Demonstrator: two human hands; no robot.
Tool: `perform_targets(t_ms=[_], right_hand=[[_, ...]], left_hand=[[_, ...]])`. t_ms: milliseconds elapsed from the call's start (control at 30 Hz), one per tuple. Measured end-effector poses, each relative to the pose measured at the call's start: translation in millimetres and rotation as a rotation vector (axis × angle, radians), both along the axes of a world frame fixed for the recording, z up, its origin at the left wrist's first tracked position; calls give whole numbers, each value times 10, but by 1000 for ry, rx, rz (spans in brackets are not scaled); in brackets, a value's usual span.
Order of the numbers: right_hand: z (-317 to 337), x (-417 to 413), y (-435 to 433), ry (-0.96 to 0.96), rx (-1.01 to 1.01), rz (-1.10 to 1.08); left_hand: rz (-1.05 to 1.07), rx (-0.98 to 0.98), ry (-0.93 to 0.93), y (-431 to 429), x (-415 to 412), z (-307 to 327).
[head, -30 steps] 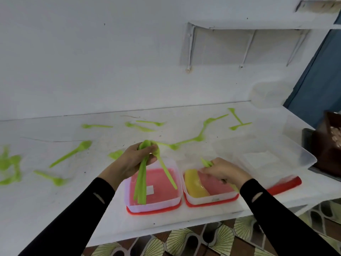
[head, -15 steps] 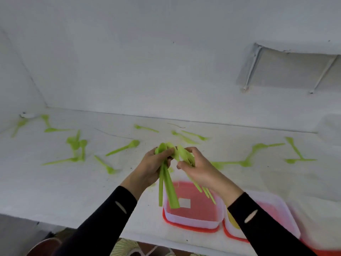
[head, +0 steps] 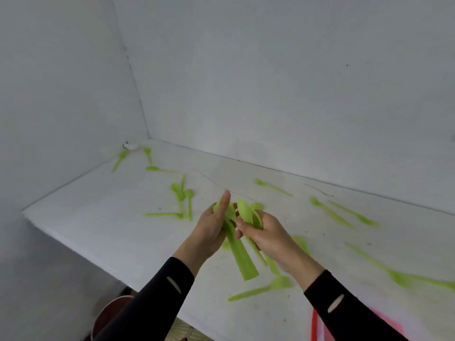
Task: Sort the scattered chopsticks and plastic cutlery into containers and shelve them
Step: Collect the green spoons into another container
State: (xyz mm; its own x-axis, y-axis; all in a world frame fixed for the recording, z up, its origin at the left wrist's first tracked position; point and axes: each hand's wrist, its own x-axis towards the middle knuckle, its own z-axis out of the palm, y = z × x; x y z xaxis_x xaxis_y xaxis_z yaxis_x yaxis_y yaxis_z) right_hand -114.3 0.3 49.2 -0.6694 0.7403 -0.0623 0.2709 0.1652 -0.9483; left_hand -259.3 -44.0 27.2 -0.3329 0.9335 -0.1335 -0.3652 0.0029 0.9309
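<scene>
The left hand was clenched on a bundle of green spoons, handles hanging down. The right hand gripped more spoons just beside it, bowls up, over the middle of the surface. The plastic looked light, stiff and slick; holding at the necks, bowls nested, should stop slipping. Loose cutlery lay scattered toward the far-left corner and right edge. A red-based container peeked in at the near right edge; grey walls behind.

A white counter runs into a corner of plain pale grey walls.
</scene>
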Motion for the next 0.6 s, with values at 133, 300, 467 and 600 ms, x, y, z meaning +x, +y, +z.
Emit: perform_targets(t_ms=[133, 300, 467, 600], right_hand=[[38, -562, 63, -41, -61, -33], [9, -1220, 153, -79, -83, -43], [-115, -1890, 102, -182, 271, 88], [-122, -2353, 145, -171, 263, 76]], left_hand=[[230, 34, -254, 18, -522, -1], [242, -97, -128, -8, -1044, 55], [163, -103, -8, -48, -1579, 36], [273, -134, -65, -61, -2105, -50]])
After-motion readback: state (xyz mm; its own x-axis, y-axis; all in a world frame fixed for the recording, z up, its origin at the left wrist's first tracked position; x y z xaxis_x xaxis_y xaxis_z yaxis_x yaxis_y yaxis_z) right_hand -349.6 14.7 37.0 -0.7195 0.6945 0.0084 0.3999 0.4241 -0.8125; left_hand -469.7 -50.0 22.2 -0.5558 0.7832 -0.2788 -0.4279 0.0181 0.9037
